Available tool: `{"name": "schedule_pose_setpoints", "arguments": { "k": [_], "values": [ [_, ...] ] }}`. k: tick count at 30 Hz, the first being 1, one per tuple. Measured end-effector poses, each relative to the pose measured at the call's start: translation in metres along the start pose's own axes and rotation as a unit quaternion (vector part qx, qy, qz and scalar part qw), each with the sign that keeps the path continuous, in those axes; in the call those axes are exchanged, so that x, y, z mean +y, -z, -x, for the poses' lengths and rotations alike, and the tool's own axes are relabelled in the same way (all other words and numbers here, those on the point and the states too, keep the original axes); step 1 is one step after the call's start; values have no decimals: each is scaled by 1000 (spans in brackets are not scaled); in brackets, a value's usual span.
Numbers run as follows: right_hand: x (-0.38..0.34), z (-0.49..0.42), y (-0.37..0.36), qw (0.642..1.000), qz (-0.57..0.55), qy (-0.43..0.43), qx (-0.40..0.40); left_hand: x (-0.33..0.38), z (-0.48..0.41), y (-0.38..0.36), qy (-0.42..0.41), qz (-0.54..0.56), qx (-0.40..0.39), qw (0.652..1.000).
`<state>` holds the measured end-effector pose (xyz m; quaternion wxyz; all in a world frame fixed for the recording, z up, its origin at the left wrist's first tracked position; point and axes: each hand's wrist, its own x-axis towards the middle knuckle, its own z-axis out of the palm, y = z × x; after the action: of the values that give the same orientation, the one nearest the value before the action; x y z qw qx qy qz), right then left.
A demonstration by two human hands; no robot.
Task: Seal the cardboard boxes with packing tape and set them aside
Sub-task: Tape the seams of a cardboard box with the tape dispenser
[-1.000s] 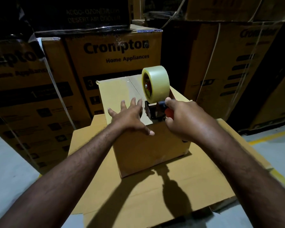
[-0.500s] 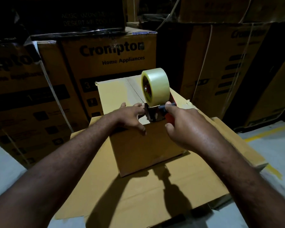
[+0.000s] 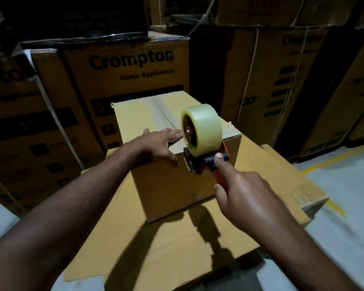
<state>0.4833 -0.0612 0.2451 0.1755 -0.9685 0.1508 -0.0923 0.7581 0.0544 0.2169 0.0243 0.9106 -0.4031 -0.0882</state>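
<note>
Tape dispenser [image 3: 198, 162] has come off the lid and over the near top edge of the small box [image 3: 172, 190]; half a second ago it sat on the lid. Left hand [image 3: 156, 143] has flattened out.

- Left fingers [image 3: 172, 134]: straight, released, pressing the lid beside the centre seam [image 3: 166, 116], thumb down the front face. Judged purpose: pin the flaps and stop the box sliding toward the pull.
- Right hand [image 3: 246, 198]: fingers clenched round the red handle, index finger laid forward on the black bar, probably to steer the blade end against the front face.
- Tape roll [image 3: 204, 127] stands upright above the edge.
- Seam shows a paler strip along its length; glare makes it hard to confirm as tape.
- Box sits on a flat cardboard sheet [image 3: 177, 248] on the floor [image 3: 345, 227], printed cartons [image 3: 130, 74] stacked behind.

Judgement: top seam run near its end; cutting and setting aside not yet done.
</note>
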Motion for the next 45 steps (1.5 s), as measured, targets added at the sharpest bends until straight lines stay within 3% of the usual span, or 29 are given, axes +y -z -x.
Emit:
{"name": "schedule_pose_setpoints", "arguments": {
  "k": [11,16,22,27,34,41,43,45],
  "values": [
    [21,13,-33,999,-7,1,33,12,8,0,-56,18,-31,998],
    [19,10,-37,999,17,3,30,36,27,6,-58,127,-56,989],
    [15,11,-39,999,32,17,18,47,37,-10,-70,71,16,995],
    [19,7,-47,998,67,11,-16,34,28,-23,-83,-51,34,995],
    [27,4,-45,999,-27,-17,7,26,23,-29,-115,-28,51,992],
    [25,6,16,995,-50,-90,18,28,21,0,-82,133,-74,985],
    [29,3,26,993,-56,-95,49,30,11,3,-32,183,-29,982],
    [31,-1,32,989,-74,-97,83,40,4,-1,0,142,81,986]
  ]
}}
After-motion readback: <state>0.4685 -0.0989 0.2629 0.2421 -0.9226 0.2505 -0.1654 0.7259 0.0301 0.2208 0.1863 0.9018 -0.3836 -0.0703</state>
